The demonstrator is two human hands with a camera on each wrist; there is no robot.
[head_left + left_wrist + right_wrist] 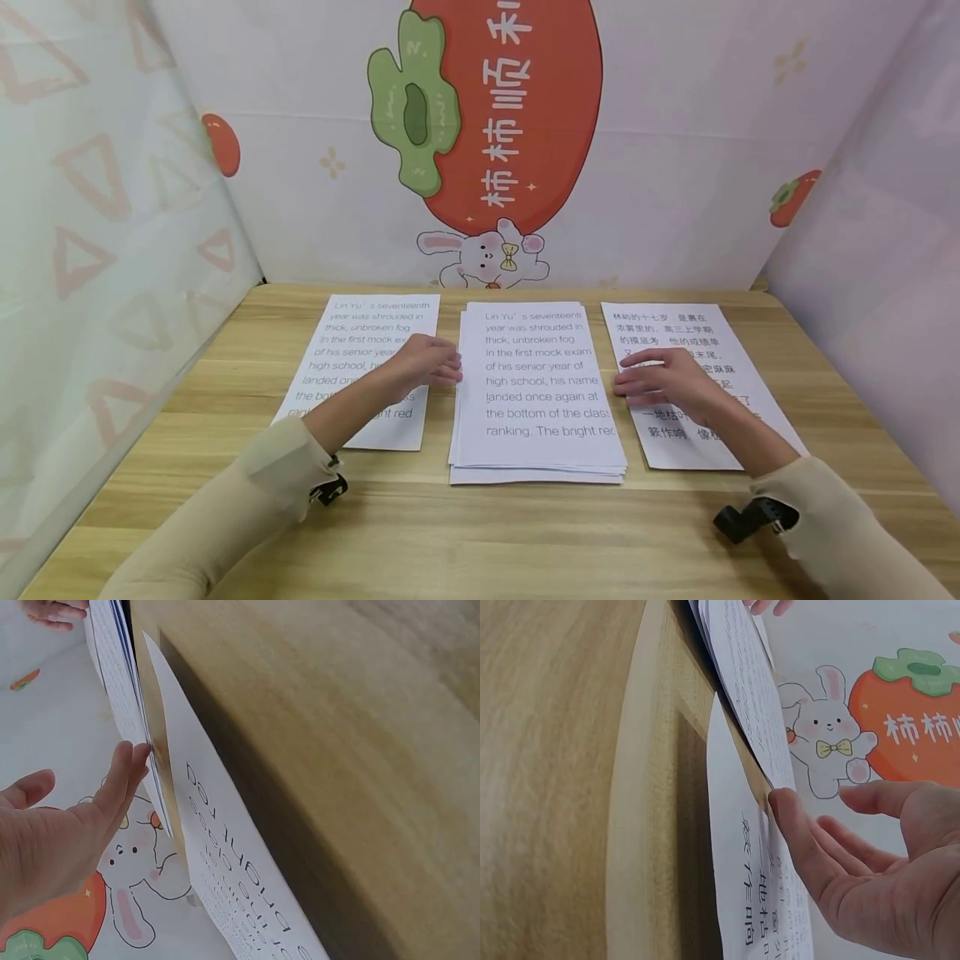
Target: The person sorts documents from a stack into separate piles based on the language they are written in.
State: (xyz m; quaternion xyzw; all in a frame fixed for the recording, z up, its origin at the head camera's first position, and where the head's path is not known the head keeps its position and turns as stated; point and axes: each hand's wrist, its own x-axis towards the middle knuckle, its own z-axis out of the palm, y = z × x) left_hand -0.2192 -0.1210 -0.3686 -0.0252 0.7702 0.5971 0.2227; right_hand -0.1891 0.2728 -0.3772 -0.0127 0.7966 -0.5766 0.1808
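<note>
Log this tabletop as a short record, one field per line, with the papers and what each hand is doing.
surface: wooden table
left: English-printed paper
middle: stack with English print on top, lower edges slightly uneven
right: Chinese-printed paper
left hand: fingertips by the stack's left edge, contact unclear
right hand: above the Chinese-printed paper, fingertips near the stack's right edge, contact unclear
background: persimmon-and-rabbit backdrop

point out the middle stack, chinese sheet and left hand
Middle stack (pixel 534 382), head view: centre of its top
Chinese sheet (pixel 726 360), head view: its right half
Left hand (pixel 418 363), head view: back of the hand
</note>
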